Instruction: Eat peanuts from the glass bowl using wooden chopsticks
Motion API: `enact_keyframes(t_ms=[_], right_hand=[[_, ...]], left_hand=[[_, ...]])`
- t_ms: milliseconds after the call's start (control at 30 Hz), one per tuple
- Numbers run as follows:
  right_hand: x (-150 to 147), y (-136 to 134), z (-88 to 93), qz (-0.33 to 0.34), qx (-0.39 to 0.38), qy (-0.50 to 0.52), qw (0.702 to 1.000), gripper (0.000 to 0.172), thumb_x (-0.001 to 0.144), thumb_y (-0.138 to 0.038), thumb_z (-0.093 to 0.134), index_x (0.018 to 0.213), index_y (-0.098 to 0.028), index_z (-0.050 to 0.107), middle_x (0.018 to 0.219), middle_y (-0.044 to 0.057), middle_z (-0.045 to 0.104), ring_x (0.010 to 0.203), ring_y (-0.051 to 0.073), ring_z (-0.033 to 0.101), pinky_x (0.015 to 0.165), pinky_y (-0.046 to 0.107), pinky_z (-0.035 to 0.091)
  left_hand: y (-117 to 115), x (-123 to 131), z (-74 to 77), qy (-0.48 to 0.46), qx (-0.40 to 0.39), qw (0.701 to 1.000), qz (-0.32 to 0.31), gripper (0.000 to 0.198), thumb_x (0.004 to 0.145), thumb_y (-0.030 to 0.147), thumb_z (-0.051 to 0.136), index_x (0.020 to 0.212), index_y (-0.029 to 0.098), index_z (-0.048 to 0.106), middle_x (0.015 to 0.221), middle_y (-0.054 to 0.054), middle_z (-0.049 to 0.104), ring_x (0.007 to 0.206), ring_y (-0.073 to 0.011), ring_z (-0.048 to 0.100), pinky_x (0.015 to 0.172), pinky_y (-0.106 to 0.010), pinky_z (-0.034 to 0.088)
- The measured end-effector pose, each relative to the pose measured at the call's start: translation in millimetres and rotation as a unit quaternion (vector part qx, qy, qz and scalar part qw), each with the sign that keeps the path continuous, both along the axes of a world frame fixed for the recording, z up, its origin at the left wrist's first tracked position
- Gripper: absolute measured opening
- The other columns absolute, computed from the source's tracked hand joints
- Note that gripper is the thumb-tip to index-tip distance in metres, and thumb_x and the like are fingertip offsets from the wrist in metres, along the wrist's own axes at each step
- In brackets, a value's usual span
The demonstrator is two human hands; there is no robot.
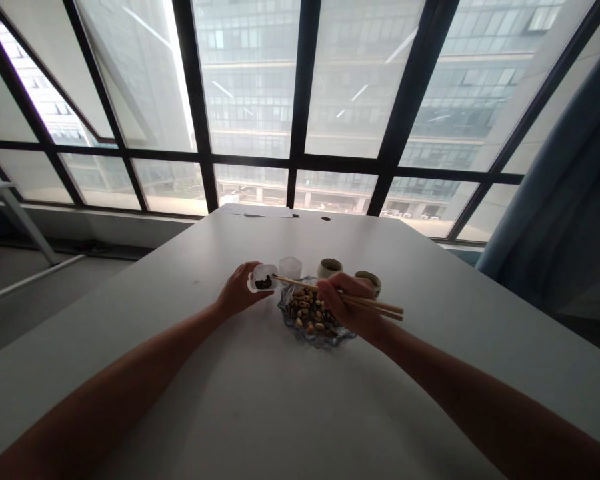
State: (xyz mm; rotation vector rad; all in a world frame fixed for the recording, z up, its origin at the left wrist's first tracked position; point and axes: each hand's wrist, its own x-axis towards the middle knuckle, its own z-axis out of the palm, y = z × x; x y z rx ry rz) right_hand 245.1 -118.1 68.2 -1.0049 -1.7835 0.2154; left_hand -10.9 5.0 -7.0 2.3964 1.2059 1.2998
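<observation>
My left hand (240, 291) is closed round a small translucent plastic cup (266, 270), tilted so that its mouth faces me. Dark small pieces (263, 283) lie inside it. In my right hand (349, 303) is a pair of wooden chopsticks (375, 305), their tips at the cup's rim. Whether the tips pinch anything is too small to tell. Below the chopsticks sits a clear glass dish (325, 342) with a wavy rim, holding mixed nuts or seeds (305, 313); my right hand hides part of it.
Another translucent cup (291, 268) stands behind the dish. Two small round cups, a left one (330, 268) and a right one (375, 279), stand behind my right hand. White paper (255, 211) lies at the far end of the white table (230, 413), before large windows.
</observation>
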Motion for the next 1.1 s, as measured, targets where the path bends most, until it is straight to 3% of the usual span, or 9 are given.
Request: enact_keyframes(t_ms=[100,267,400,533,633,767,900,1100], right_hand=[[-14.1,17.6,-4.1,0.017,0.034,-0.044,0.998,0.037,0.093,-0.046,0.059,0.066,-0.022,0.06,0.056,-0.001,0.061,0.048,0.011,0.053,0.049,0.024,0.041],[-19.8,22.9,-8.9,0.018,-0.007,0.002,1.0,0.036,0.093,-0.048,0.058,0.072,-0.02,0.063,0.059,0.001,0.064,0.052,0.013,0.056,0.05,0.025,0.044],[-2.4,11.0,0.3,0.017,-0.067,0.095,0.993,0.043,0.092,-0.058,0.058,0.072,-0.02,0.063,0.059,0.002,0.065,0.048,0.014,0.057,0.045,0.025,0.045],[27.3,0.7,16.5,-0.018,-0.092,0.168,0.981,0.058,0.086,-0.071,0.056,0.059,-0.02,0.059,0.043,0.001,0.056,0.038,0.012,0.051,0.036,0.023,0.039],[51.1,-4.9,29.9,-0.052,-0.123,0.11,0.985,0.065,0.083,-0.076,0.055,0.051,-0.019,0.057,0.036,0.001,0.05,0.031,0.01,0.043,0.031,0.022,0.032],[65.2,-7.2,38.9,-0.054,-0.172,0.01,0.984,0.07,0.08,-0.08,0.053,0.048,-0.018,0.056,0.035,0.001,0.048,0.03,0.009,0.043,0.033,0.021,0.033],[53.6,-3.0,27.1,-0.017,-0.211,-0.002,0.977,0.067,0.085,-0.079,0.046,0.057,-0.019,0.055,0.039,0.0,0.051,0.032,0.01,0.045,0.034,0.022,0.034],[40.6,-0.1,9.5,0.018,-0.13,-0.049,0.99,0.054,0.089,-0.066,0.055,0.063,-0.019,0.06,0.055,0.004,0.064,0.048,0.014,0.057,0.046,0.024,0.043]], left_hand=[[-0.8,0.2,0.0,0.001,-0.005,1.0,0.0,0.065,0.068,0.054,0.079,0.118,0.021,0.054,0.111,-0.009,0.067,0.098,-0.0259,0.064,0.083,-0.039,0.055],[-0.6,0.4,-0.3,-0.002,-0.021,1.0,-0.005,0.066,0.067,0.055,0.079,0.117,0.022,0.053,0.108,-0.009,0.069,0.094,-0.0254,0.065,0.08,-0.038,0.054],[0.2,0.4,-0.3,-0.002,-0.036,0.999,-0.005,0.067,0.068,0.058,0.078,0.117,0.021,0.054,0.107,-0.009,0.07,0.091,-0.0251,0.066,0.078,-0.037,0.053],[1.2,0.6,0.1,0.007,-0.056,0.998,0.024,0.062,0.07,0.062,0.074,0.112,0.02,0.056,0.101,-0.009,0.071,0.089,-0.026,0.067,0.08,-0.038,0.053],[2.5,-0.1,0.1,0.007,-0.075,0.996,0.048,0.057,0.073,0.065,0.07,0.105,0.02,0.058,0.096,-0.009,0.071,0.087,-0.0261,0.067,0.079,-0.039,0.052],[4.2,-2.5,0.2,0.008,-0.094,0.993,0.066,0.057,0.075,0.07,0.063,0.102,0.02,0.058,0.093,-0.008,0.071,0.083,-0.0256,0.067,0.076,-0.038,0.052],[4.8,-2.9,0.9,0.013,-0.113,0.992,0.062,0.058,0.074,0.073,0.061,0.1,0.02,0.058,0.092,-0.007,0.07,0.082,-0.0245,0.066,0.074,-0.036,0.051],[5.1,0.0,2.7,0.053,-0.106,0.991,0.062,0.058,0.074,0.073,0.06,0.094,0.018,0.059,0.089,-0.008,0.067,0.08,-0.0245,0.063,0.07,-0.036,0.049]])
